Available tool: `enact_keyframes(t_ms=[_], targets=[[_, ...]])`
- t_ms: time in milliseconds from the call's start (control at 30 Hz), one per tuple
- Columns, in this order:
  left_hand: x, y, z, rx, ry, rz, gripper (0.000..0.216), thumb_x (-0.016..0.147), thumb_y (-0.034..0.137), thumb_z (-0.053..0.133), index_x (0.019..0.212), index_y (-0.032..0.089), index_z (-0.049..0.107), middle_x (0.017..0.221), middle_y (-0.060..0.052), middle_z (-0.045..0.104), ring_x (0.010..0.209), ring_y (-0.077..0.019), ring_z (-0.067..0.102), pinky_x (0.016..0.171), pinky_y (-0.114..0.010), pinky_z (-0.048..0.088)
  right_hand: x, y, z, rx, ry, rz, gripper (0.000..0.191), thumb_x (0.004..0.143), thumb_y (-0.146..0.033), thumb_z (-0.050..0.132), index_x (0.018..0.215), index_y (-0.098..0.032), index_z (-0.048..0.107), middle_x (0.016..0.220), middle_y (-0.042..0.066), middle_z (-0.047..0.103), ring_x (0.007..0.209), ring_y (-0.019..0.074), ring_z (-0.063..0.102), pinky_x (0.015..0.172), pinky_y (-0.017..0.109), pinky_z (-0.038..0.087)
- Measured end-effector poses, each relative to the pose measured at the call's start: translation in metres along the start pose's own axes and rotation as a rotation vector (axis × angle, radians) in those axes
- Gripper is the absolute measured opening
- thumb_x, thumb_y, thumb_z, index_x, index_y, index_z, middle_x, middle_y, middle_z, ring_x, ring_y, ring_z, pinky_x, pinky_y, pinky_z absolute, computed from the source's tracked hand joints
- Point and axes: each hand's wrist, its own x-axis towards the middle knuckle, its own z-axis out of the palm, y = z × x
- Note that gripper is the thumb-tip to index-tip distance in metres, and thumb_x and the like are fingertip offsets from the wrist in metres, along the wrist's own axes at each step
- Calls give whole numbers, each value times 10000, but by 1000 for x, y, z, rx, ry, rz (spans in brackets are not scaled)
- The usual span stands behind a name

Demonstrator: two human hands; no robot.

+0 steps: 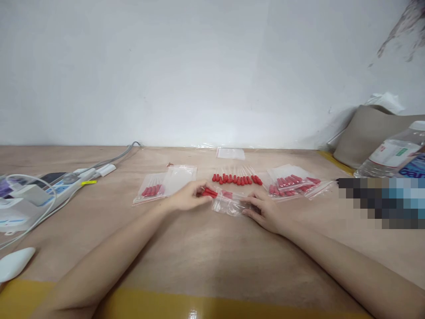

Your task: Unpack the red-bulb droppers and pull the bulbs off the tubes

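Observation:
My left hand (188,197) is closed in a pinch on a small bunch of red-capped droppers (210,192), their red ends at the mouth of a clear zip bag (229,202). My right hand (264,212) grips the other side of that bag, fingers curled on the plastic. Just beyond the bag lies a loose row of red-capped droppers (237,179) on the wooden table (212,248). A filled bag (150,191) lies to the left, with an empty bag (181,177) beside it. Several filled bags (294,184) are stacked to the right.
A white power strip with cables (59,188) and white boxes sit at the left. A white object (15,262) lies near the front left edge. A plastic bottle (392,157) and a tan pouch (368,130) stand at the right. Another empty bag (230,153) lies by the wall.

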Motion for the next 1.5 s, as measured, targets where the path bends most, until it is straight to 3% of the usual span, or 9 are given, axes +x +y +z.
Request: enact_keyframes(t_ms=[67, 233, 300, 400, 567, 700, 900, 1233, 1500], targets=[[-7, 5, -31, -12, -32, -98, 255, 740, 307, 604, 931, 148, 547, 891, -46, 636, 788, -152, 600, 687, -267, 482, 0, 2, -1, 5, -4, -13, 276, 812, -311, 526, 1057, -194, 573, 904, 71, 534, 818, 171, 502, 746, 335, 424], [-28, 13, -94, 76, 324, -213, 267, 668, 312, 656, 902, 204, 587, 907, -3, 654, 889, -182, 607, 802, -341, 485, -1, 4, -3, 32, -18, -42, 275, 810, -292, 528, 1064, -201, 579, 931, 77, 535, 861, 179, 509, 774, 341, 426], [-25, 6, -96, 149, 529, -187, 222, 711, 288, 621, 922, 244, 570, 934, 0, 651, 888, -184, 612, 792, -354, 494, -2, 5, -3, 31, -20, -43, 275, 813, -295, 522, 1066, -202, 581, 925, 77, 536, 854, 178, 510, 771, 344, 428], [-3, -14, -74, 423, 743, -80, 180, 778, 223, 530, 956, 225, 556, 913, -32, 654, 804, -171, 627, 723, -324, 516, -2, 5, -2, 26, -8, -49, 273, 813, -303, 523, 1060, -203, 585, 917, 77, 538, 843, 178, 509, 760, 347, 431], [45, -40, -23, 585, 640, -39, 237, 738, 140, 539, 960, 174, 614, 897, -51, 653, 801, -189, 609, 776, -327, 477, -2, 4, -2, 20, -1, -35, 261, 814, -308, 521, 1036, -191, 594, 902, 77, 542, 815, 171, 513, 738, 336, 440], [62, -45, -4, 661, 560, -35, 331, 724, 141, 584, 1053, 176, 599, 956, -67, 639, 874, -210, 593, 814, -315, 447, -2, 1, -4, 20, -3, -31, 256, 813, -295, 524, 1035, -193, 599, 897, 74, 547, 820, 170, 521, 741, 329, 443], [53, -47, 0, 634, 490, -87, 620, 662, 324, 706, 1210, 134, 487, 1045, -121, 607, 932, -250, 581, 827, -342, 447, -1, 2, -3, 32, 1, -39, 254, 807, -285, 531, 1033, -195, 606, 887, 71, 553, 820, 170, 525, 740, 333, 441], [43, -46, 14, 366, 557, -246, 563, 673, 284, 683, 1179, 129, 492, 998, -80, 627, 765, -167, 608, 728, -283, 498, -2, 4, -2, 40, -1, -41, 260, 813, -287, 526, 1045, -200, 602, 897, 72, 547, 833, 171, 515, 756, 343, 439], [42, -41, 8, 488, 523, -247, 504, 666, 342, 676, 1106, 146, 527, 946, -78, 629, 806, -207, 599, 729, -313, 482, -1, 3, -3, 32, 5, -56, 257, 812, -294, 526, 1036, -200, 608, 892, 76, 555, 826, 174, 520, 740, 346, 445]])
